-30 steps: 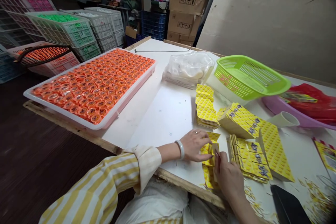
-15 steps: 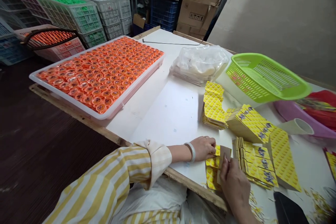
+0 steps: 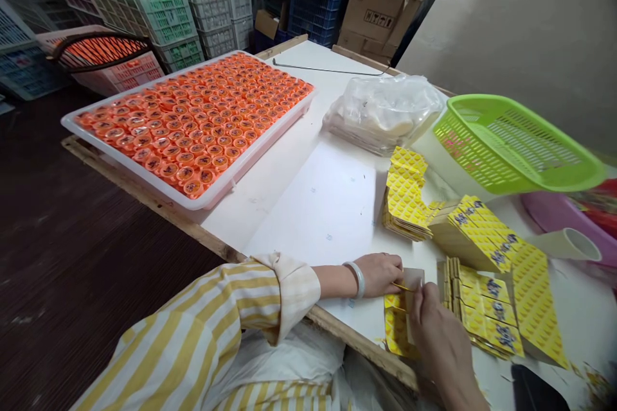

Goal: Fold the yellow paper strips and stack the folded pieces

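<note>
At the near edge of the white table, a yellow card bundle lies between the person's two hands, with a tan card rising from it. The left hand, with a pale bangle at its wrist and a striped sleeve behind, is curled almost closed against the tan card's far edge. The right hand is pinched closed at the card's near side, where a thin gold sliver shows.

Just right of the bundle sits a stack of yellow packets with blue lettering, too small and blurred to read. Beyond that stack, a second banded stack carries the same blue print, and a fanned yellow sheaf leans beside both. A dotted yellow pile lies farther from the bundle, toward a clear plastic bag and a lime-green basket.

Left of the bundle, a white tray holds rows of orange round caps, each marked with dark print that cannot be read. Far beyond the bundle, cardboard cartons show printed handling symbols, including an umbrella and upward arrows.
</note>
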### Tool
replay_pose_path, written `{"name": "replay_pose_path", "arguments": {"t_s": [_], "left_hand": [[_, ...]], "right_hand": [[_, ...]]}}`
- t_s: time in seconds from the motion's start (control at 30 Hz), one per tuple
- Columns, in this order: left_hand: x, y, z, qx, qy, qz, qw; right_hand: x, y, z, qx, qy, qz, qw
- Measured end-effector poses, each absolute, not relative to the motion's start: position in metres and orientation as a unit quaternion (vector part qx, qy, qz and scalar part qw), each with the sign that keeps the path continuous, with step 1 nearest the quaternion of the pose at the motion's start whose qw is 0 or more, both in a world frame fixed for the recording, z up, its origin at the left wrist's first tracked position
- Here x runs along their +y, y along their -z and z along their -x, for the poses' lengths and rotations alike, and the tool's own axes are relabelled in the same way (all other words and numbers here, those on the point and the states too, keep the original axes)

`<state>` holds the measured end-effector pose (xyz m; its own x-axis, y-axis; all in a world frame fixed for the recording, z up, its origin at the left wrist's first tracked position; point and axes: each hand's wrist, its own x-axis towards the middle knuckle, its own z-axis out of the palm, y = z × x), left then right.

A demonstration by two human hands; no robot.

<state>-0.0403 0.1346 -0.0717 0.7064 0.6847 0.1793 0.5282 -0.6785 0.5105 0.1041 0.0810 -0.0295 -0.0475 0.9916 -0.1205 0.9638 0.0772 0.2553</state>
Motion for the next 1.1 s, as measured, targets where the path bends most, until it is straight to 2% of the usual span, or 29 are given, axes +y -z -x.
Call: {"name": "replay_pose_path", "arguments": {"t_s": [0.3, 0.53, 0.73, 0.93, 1.03, 1.1], "left_hand": [[0.134, 0.059, 0.045, 0.348, -0.158, -0.885, 0.267], [0.132, 0.050, 0.049, 0.354, -0.134, -0.879, 0.289], [0.132, 0.051, 0.050, 0.356, -0.116, -0.879, 0.295], [0.135, 0.054, 0.049, 0.347, -0.174, -0.869, 0.306], [0.138, 0.055, 0.046, 0.330, -0.146, -0.883, 0.299], [0.138, 0.055, 0.044, 0.329, -0.149, -0.885, 0.293]], "right_hand": [[0.090, 0.029, -0.108, 0.744, -0.061, -0.631, 0.212], [0.093, 0.040, -0.126, 0.801, -0.113, -0.558, 0.186], [0.085, 0.030, -0.107, 0.736, -0.124, -0.626, 0.226], [0.089, 0.022, -0.092, 0.735, -0.075, -0.630, 0.240], [0.085, 0.021, -0.098, 0.739, -0.021, -0.643, 0.198], [0.075, 0.020, -0.105, 0.732, 0.043, -0.674, 0.093]]}}
